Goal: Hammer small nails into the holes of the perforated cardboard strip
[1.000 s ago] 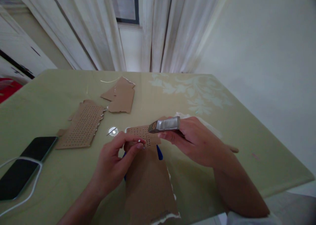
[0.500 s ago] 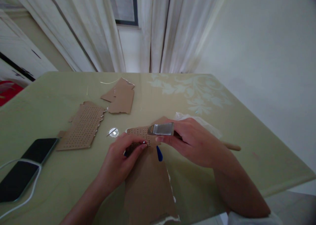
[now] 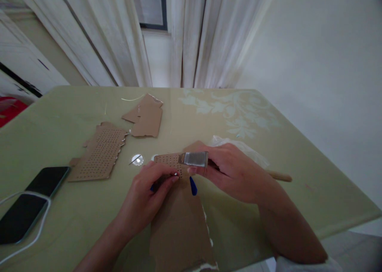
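My left hand (image 3: 153, 186) pinches a small piece with a light, shiny tip (image 3: 176, 174) between thumb and forefinger, low over a brown cardboard sheet (image 3: 182, 224). Rows of small holes run through the sheet's far end, close to both hands. In my right hand (image 3: 227, 166) is a hammer, its metal head (image 3: 195, 159) just above the holes and its wooden handle (image 3: 279, 176) showing beyond my forearm. A blue, drop-shaped piece (image 3: 193, 186) lies on the cardboard between the hands. More blue shows under my left palm, mostly hidden.
To the left lie a hole-punched cardboard piece (image 3: 100, 154), a phone (image 3: 36, 204) and a white cable (image 3: 44, 216). A small round clear disc (image 3: 137, 160) has a thin needle-like piece across it. Cardboard scraps (image 3: 147, 119) lie farther back; clear plastic (image 3: 244, 148) is behind my right hand.
The hammer head has shifted slightly to the left and down. My left fingertips, with the small piece, have moved a little to the right. The rest looks the same.
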{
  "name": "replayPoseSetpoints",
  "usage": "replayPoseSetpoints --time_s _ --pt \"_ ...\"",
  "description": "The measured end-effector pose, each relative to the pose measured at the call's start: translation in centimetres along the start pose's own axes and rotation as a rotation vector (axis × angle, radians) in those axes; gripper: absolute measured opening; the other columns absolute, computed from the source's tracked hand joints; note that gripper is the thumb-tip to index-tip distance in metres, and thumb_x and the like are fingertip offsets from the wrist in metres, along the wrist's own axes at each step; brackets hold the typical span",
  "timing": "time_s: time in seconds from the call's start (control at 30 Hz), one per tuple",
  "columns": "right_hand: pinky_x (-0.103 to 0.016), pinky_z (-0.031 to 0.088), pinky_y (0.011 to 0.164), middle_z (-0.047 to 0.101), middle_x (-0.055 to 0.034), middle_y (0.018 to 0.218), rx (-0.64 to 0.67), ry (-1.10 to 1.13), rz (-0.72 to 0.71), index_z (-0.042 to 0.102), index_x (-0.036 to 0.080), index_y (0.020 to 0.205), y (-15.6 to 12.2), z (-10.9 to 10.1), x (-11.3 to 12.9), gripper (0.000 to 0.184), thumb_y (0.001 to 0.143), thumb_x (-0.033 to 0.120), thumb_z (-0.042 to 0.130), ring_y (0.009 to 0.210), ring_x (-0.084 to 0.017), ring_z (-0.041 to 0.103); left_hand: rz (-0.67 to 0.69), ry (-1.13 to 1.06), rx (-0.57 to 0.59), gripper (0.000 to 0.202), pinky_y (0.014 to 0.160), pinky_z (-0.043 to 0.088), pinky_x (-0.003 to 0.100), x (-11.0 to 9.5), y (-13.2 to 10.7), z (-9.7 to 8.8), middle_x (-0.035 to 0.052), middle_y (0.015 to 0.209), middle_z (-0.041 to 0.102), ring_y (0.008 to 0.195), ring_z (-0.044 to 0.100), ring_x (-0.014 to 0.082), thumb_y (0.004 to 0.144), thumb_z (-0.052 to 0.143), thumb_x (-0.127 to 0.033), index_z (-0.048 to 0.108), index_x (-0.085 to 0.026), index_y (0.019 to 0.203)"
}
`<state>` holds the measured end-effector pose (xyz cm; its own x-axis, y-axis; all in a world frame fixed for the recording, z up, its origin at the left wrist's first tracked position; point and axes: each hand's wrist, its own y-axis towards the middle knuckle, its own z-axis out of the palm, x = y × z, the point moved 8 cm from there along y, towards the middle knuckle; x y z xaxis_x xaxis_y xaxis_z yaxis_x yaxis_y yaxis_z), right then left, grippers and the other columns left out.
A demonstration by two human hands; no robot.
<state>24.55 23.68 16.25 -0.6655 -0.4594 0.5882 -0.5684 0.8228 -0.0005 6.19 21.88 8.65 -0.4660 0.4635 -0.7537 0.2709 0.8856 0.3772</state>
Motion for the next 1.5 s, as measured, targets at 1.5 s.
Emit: replayPoseSetpoints --time_s 1.5 --pt "-0.034 0.049 0.08 0.086 -0.0045 0.096 -0.144 0.06 -0.092 0.083 0.024 0.117 -1.1 -0.6 1.3 0.027 0.117 0.04 0.061 0.084 -0.022 0.075 0.077 0.063 0.069 0.01 0.087 0.046 0.039 -0.3 -0.9 0.8 0.0006 0.099 0.084 0.089 0.069 0.0217 0.106 0.07 -0.019 0.077 -0.026 0.103"
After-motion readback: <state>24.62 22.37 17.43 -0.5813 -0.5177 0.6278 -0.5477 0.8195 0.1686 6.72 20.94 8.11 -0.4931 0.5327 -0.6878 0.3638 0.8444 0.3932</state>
